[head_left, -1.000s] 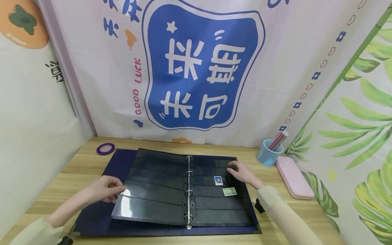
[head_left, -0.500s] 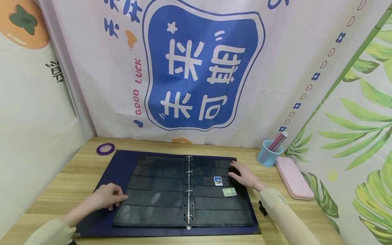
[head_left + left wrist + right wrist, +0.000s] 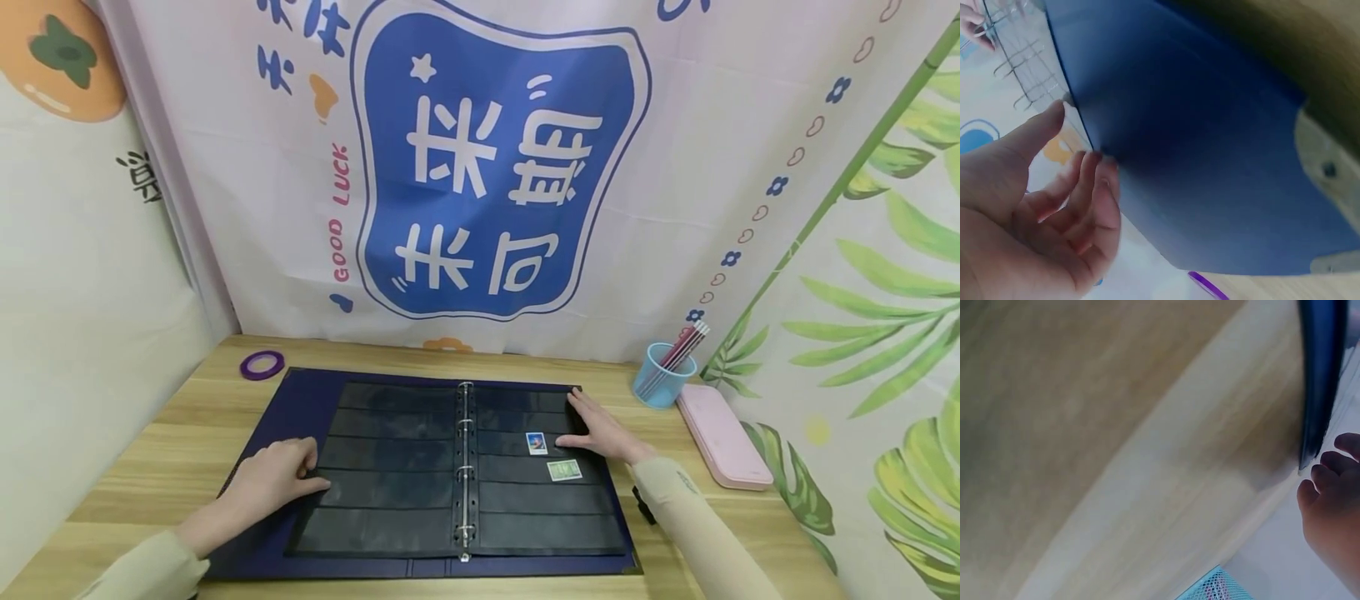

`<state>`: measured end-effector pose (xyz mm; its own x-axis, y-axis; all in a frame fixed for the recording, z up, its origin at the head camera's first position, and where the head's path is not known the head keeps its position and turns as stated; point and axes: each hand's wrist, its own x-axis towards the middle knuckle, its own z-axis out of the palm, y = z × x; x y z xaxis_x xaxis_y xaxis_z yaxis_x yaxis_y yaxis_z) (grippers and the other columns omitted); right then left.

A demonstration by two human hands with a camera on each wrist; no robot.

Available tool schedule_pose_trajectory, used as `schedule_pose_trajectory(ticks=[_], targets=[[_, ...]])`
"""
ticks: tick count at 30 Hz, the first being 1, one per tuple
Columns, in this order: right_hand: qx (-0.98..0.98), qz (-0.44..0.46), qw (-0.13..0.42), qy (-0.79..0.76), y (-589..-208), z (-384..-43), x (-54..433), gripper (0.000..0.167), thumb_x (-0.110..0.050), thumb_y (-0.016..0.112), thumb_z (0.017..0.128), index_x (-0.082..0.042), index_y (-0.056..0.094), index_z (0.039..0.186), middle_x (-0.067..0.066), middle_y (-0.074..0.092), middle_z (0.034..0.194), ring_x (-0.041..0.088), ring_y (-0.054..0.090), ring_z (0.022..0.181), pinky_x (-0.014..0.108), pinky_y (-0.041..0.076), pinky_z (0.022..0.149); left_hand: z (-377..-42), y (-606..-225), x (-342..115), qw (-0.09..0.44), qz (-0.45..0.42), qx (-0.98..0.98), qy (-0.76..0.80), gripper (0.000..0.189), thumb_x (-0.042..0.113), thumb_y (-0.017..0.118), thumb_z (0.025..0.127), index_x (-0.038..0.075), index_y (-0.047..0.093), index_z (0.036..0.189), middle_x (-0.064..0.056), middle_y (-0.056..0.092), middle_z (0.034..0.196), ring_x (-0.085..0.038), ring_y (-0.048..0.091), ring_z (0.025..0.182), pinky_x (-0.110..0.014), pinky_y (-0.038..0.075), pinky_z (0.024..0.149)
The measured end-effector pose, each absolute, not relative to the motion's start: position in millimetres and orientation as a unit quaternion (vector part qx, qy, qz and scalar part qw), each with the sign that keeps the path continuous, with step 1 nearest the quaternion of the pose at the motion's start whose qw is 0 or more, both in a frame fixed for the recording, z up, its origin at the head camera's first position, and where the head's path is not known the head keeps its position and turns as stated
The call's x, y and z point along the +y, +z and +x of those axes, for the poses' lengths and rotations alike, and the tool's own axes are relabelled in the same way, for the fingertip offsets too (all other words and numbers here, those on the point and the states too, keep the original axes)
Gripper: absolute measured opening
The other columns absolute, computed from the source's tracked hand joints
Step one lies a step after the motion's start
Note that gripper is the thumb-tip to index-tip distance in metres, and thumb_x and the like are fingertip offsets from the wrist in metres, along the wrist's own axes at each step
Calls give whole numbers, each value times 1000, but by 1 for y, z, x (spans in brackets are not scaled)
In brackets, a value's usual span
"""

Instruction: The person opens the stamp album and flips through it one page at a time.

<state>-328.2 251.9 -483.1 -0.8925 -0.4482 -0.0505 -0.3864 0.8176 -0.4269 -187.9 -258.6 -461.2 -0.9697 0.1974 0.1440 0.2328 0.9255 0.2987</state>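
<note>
A dark blue ring binder (image 3: 273, 417) lies spread on the table, with black pocket pages on both sides of its metal rings (image 3: 465, 472). My left hand (image 3: 266, 483) rests at the outer edge of the left page (image 3: 390, 450), thumb and fingers apart. In the left wrist view, the fingertips of this hand (image 3: 1066, 212) reach the page edge over the blue cover. My right hand (image 3: 603, 429) lies on the right page's outer edge, fingers stretched and thumb spread. Beside that thumb are a blue picture stamp (image 3: 536, 443) and a green stamp (image 3: 564, 471) in the pockets.
A roll of purple tape (image 3: 262, 365) is behind the binder at the left. To the right stand a light blue mesh cup (image 3: 660, 383) of pencils and a pink case (image 3: 723, 437). A printed cloth (image 3: 300, 250) hangs behind the wooden table (image 3: 142, 454).
The left page, lifted and gripped at its edge by my left hand, now lies flat; that hand has let go and shifted slightly right. My right hand's fingers have spread out.
</note>
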Motion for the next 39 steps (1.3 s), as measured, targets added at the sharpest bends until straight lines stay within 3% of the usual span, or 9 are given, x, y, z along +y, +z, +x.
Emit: schedule_pose_trajectory(ticks=[3, 5, 7, 10, 12, 15, 19, 25, 39], targets=[[950, -227, 76, -202, -485, -330, 253, 98, -49, 69, 89, 5, 21, 156, 27, 13, 164, 47, 16, 151, 63, 22, 119, -192, -465, -254, 124, -158, -973, -114, 35, 38, 86, 73, 16, 62, 85, 4, 54, 75, -9, 45, 62, -21, 31, 47], [949, -235, 74, -196, -486, -332, 254, 98, -49, 69, 90, 5, 21, 155, 27, 13, 164, 47, 16, 151, 63, 22, 119, -195, -468, -252, 163, -185, -965, -88, 39, 40, 86, 73, 12, 68, 94, -1, 62, 85, -14, 55, 70, -23, 40, 49], [949, -242, 75, -189, -486, -333, 254, 97, -50, 68, 90, 4, 20, 156, 27, 13, 164, 46, 16, 152, 62, 22, 119, -198, -470, -250, 178, -204, -959, -80, 48, 41, 84, 75, 7, 70, 106, -9, 68, 98, -25, 65, 84, -33, 52, 59], [949, -252, 74, -173, -486, -334, 253, 97, -53, 66, 91, 2, 20, 156, 26, 13, 165, 45, 16, 152, 61, 22, 120, -200, -470, -249, 149, -220, -959, -96, 63, 44, 79, 81, 3, 64, 127, -20, 64, 128, -42, 62, 115, -55, 55, 81], [950, -261, 71, -157, -485, -334, 252, 97, -54, 66, 90, 2, 21, 156, 26, 13, 164, 46, 17, 151, 61, 23, 119, -202, -470, -248, 110, -227, -961, -113, 70, 47, 72, 86, 4, 56, 139, -23, 54, 143, -48, 51, 130, -65, 47, 94], [948, -287, 58, -123, -483, -335, 250, 95, -53, 66, 90, 2, 25, 155, 29, 16, 163, 48, 20, 150, 62, 25, 118, -204, -472, -247, 58, -242, -959, -133, 76, 54, 62, 91, 6, 46, 148, -21, 42, 155, -49, 36, 142, -70, 34, 106], [945, -314, 45, -82, -482, -336, 248, 90, -54, 64, 91, 0, 29, 155, 30, 19, 162, 49, 22, 149, 63, 25, 117, -205, -476, -246, 19, -267, -954, -138, 79, 61, 55, 93, 10, 40, 152, -19, 34, 160, -48, 28, 147, -72, 25, 110], [946, -307, 71, -81, -479, -337, 248, 89, -54, 62, 92, -1, 28, 155, 32, 18, 161, 51, 21, 149, 64, 25, 117, -207, -479, -243, -14, -280, -950, -135, 79, 64, 50, 94, 15, 37, 154, -15, 30, 162, -45, 26, 149, -72, 22, 113], [946, -284, 96, -124, -481, -334, 248, 97, -56, 62, 91, -1, 19, 157, 24, 18, 164, 42, 19, 152, 57, 22, 121, -207, -482, -243, -13, -290, -949, -122, 82, 68, 48, 93, 16, 35, 155, -15, 30, 163, -43, 29, 149, -70, 22, 113]])
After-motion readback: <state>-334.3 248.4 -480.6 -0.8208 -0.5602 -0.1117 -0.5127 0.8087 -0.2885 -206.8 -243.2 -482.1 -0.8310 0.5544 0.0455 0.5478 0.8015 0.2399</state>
